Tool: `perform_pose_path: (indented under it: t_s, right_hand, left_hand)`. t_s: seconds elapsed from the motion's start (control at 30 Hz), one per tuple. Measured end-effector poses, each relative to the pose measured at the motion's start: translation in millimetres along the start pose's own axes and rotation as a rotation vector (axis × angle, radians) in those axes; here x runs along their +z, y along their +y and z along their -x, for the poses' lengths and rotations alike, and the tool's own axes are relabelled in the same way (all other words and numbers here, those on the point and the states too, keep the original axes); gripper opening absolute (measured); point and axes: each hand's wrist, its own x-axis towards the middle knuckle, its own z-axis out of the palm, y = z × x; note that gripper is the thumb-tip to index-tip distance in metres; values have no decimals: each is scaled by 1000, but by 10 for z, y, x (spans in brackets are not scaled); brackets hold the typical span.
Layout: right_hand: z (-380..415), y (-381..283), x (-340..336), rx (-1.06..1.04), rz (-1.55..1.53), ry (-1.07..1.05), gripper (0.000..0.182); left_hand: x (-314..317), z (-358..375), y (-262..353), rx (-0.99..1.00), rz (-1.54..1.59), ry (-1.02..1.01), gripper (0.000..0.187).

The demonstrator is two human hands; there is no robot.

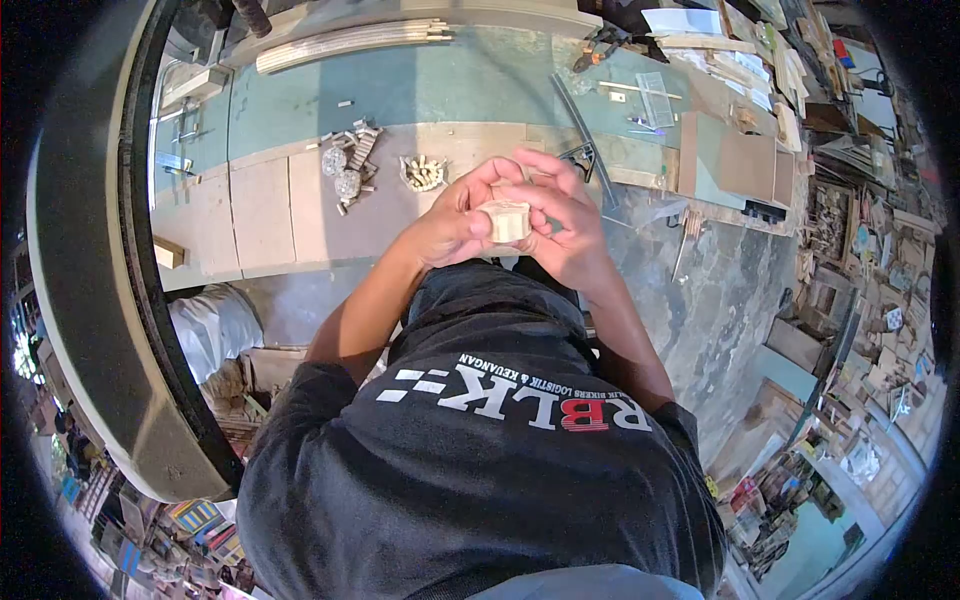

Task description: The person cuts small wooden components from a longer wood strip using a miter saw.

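- Left hand & right hand are up close together, in front of the person's tummy, above the near edge of the surface.
- Both hands hold a small wood block. It is pale, short & thick, w/ a rounded side.
- Left hand: fingers curled round the block's left side, thumb on the front. Closed on it, not a tight fist.
- Right hand: fingers bent over the top & right side of the block. Fingertips reach up past it. Closed on it too.
- The block sits between the 2 hands, touching both. It does not touch the surface.
- On the surface, just beyond the left hand: a little pile of short wood pegs.
- More to the left of the pegs: 2 round gray bits w/ small wood sticks next to them.
- Near the right hand, a dark metal square tool lies on the surface, w/ a long thin dark bar going toward the far edge.
- At the far edge: a stack of long wood strips.
- Far right corner: an orange-handled tool & lots of flat boards, papers.
- Left edge: one small wood block lying alone.
- The person wears a dark shirt w/ white & red letters.
- Floor to the right is gray & dusty.
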Motion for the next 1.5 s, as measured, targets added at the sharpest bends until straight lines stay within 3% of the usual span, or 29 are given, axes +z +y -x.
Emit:
perform_pose_path:
  t_s: [0.03,0.07,0.13,0.3,0.4,0.47,0.5,0.57,0.63,0.77,1.0,1.17,1.37,1.5]
  right_hand:
    - [-33,-115,-35,7,166,24,61]
    - [-42,-183,-64,14,333,49,64]
    - [1,-189,-114,-20,330,85,67]
    - [190,-28,-183,-109,412,129,71]
    - [211,-59,-150,-39,208,138,62]
    - [209,-121,-73,182,-446,308,50]
    - [220,-124,-98,181,-446,312,50]
    - [252,-125,-176,533,-565,325,36]
    - [203,-186,-108,576,-626,349,31]
    - [207,-177,-43,621,-786,404,25]
    - [293,-67,-18,655,-960,417,28]
    - [248,-195,-33,736,-947,390,26]
    - [386,64,6,686,-780,363,28]
    - [397,249,53,727,-618,293,32]
  left_hand:
    - [32,-6,35,1,1,1,82]
    - [55,-10,69,74,-209,15,75]
    - [204,6,179,172,-559,94,72]
    - [300,-20,265,300,-893,90,72]
    - [314,-3,237,369,-1089,92,70]
    - [318,-8,222,381,-1192,110,70]
    - [323,-34,208,434,-1255,87,71]
    - [339,-61,183,484,-1314,57,72]
    - [368,-73,168,483,-1483,91,74]
    - [380,-88,162,524,-1553,38,73]
    - [315,-34,60,448,-1598,53,74]
    - [298,-3,12,478,-1605,86,74]
    - [272,23,-13,498,-1620,58,69]
    - [282,61,7,387,-1680,115,66]
